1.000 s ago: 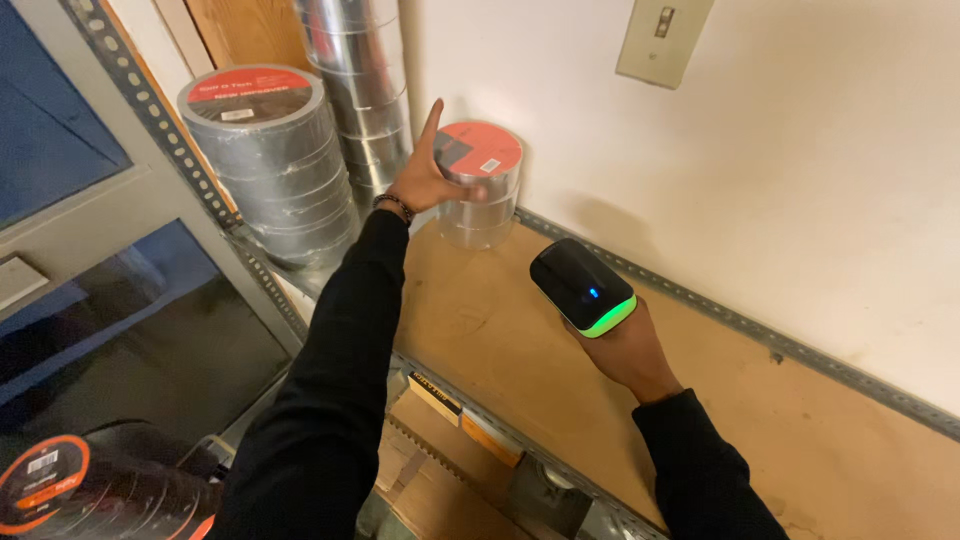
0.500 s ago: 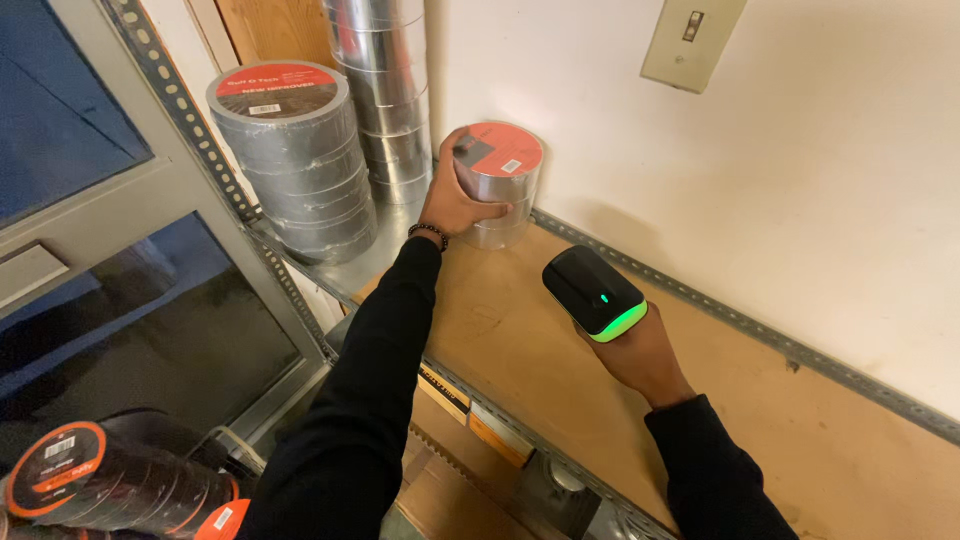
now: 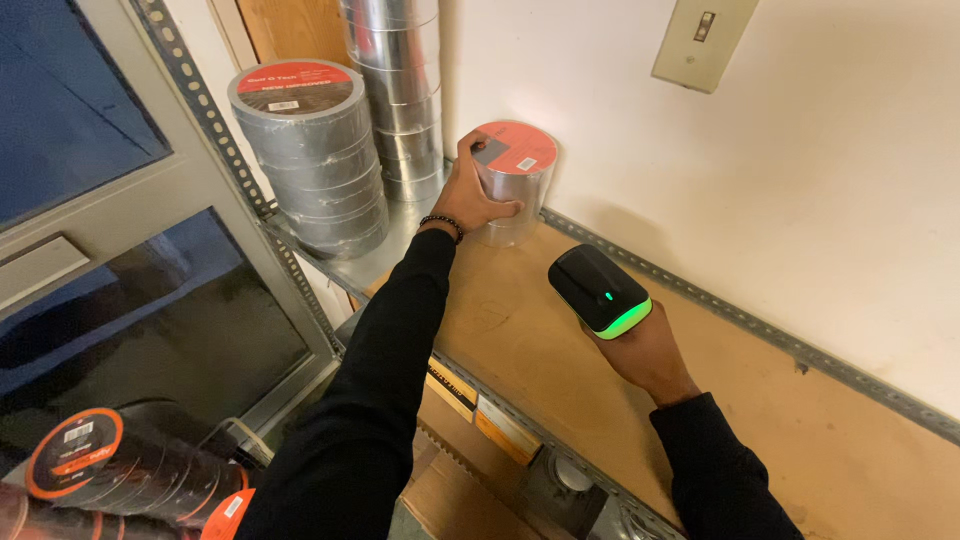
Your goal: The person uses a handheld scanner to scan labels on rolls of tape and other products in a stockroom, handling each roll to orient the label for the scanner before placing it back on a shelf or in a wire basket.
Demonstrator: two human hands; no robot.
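Note:
My left hand [image 3: 470,198] grips the side of a short stack of silver tape rolls [image 3: 516,185] with a red label on top, standing on the brown shelf board [image 3: 520,330] against the wall. My right hand [image 3: 645,352] holds a black handheld scanner [image 3: 598,290] with a green glowing edge, pointed toward that stack from about a hand's width away. Both arms wear black sleeves; a beaded bracelet sits on my left wrist.
A larger stack of grey tape rolls [image 3: 310,150] stands at the left, with a tall column of silver rolls [image 3: 398,90] behind it. Dark tape rolls with orange labels [image 3: 110,465] lie at lower left. A perforated metal upright [image 3: 230,160], a light switch [image 3: 703,40] on the wall.
My left hand went from an open, finger-raised pose beside the stack to gripping its side. The scanner stayed roughly in place; the view shifted slightly.

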